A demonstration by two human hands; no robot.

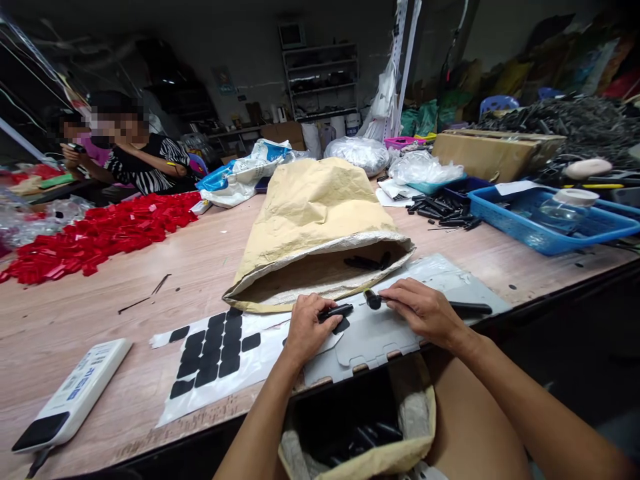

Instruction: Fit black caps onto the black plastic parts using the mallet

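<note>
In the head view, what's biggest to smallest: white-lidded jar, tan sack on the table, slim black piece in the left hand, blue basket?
1. Tan sack on the table
2. Blue basket
3. White-lidded jar
4. Slim black piece in the left hand

ok so your left hand has a slim black piece in its grip, and your right hand pinches a black-ended item near it, both over grey cardboard. Big open paper sack right behind, white sheet with black squares to your left, red pile further off
</note>
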